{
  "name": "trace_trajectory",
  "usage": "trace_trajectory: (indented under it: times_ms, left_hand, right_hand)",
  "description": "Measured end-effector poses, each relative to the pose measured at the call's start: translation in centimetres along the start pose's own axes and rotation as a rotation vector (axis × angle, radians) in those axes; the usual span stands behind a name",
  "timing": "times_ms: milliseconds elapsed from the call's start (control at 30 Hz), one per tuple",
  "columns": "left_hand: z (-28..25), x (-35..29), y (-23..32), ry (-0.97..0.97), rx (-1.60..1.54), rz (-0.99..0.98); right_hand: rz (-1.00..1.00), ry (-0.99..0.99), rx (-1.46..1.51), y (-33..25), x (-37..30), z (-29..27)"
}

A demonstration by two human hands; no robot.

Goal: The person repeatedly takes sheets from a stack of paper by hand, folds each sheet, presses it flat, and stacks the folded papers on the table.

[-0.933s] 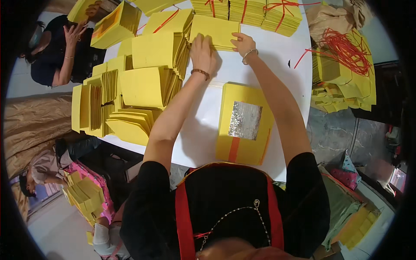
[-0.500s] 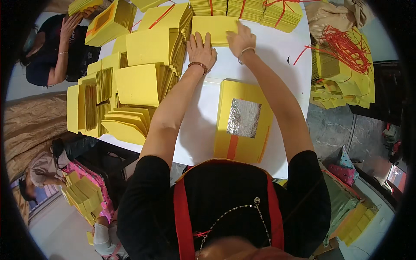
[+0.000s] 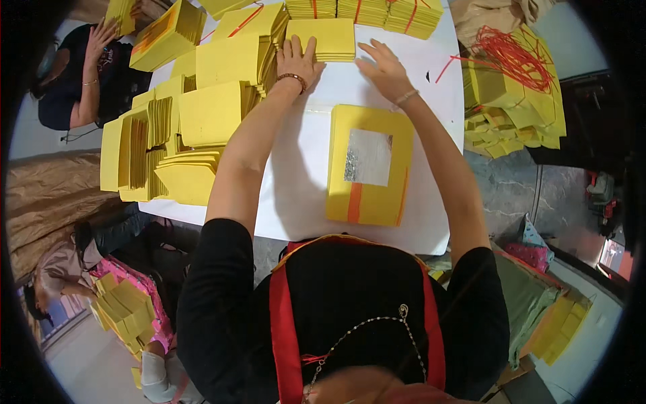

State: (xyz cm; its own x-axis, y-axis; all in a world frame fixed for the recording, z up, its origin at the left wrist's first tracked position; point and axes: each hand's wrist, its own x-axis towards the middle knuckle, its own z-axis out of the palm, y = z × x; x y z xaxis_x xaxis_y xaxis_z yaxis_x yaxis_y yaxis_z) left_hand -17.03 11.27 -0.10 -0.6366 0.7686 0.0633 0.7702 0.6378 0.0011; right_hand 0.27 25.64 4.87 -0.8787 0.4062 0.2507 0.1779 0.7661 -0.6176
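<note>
The left hand [image 3: 297, 62] lies splayed on the low yellow stack [image 3: 334, 39], the right hand [image 3: 386, 73] empty beside it — probably light, stiff, slippery layers, best squeezed from both sides.

We list one stack of yellow rectangular pieces [image 3: 330, 39], plain on its upper face, lying flat with its long side running left to right and several thin layers showing along the near edge. We record it as squared, its visible edges closely aligned and its near left corner partly hidden. We find it toward the far side of the white table [image 3: 303, 175], just in front of red-tied yellow bundles [image 3: 372, 13] and beside leaning yellow pieces [image 3: 229, 60] on its left.
</note>
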Motion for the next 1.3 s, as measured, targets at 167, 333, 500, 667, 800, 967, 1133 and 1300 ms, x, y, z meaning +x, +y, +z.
trace_trajectory:
  times_ms: [167,333,500,667,800,967,1133,1300]
  left_hand:
    - [-0.8,-2.2,0.2,0.195,-0.191,0.033]
    - [-6.2,-11.5,4.8,0.320,-0.580,0.505]
    - [-7.2,-22.3,8.2,0.013,-0.728,0.833]
    - [-6.4,-25.6,8.7,-0.005,-0.610,0.853]
    - [-6.3,-25.5,8.2,-0.051,-0.639,0.808]
    - [-7.0,-25.1,7.9,-0.067,-0.727,0.756]
    - [-7.2,-24.4,7.6,-0.384,-1.018,0.386]
    - [-7.0,-23.9,7.3,-0.570,-1.222,0.170]
  right_hand:
    - [-0.010,0.165,0.131,0.2,-9.3,-3.6]
    - [0.084,0.176,0.084,-1.8,-19.9,-4.4]
    - [0.144,0.000,0.198,-1.6,-24.8,-2.0]
    - [0.149,0.097,0.257,-1.2,-25.7,-0.8]
    - [0.202,0.052,0.344,-1.4,-25.7,-0.9]
    - [0.190,-0.018,0.383,-0.9,-25.8,-1.2]
    - [0.316,-0.022,0.803,-0.1,-25.6,-1.4]
    - [0.183,0.125,0.476,-1.7,-25.5,-2.0]
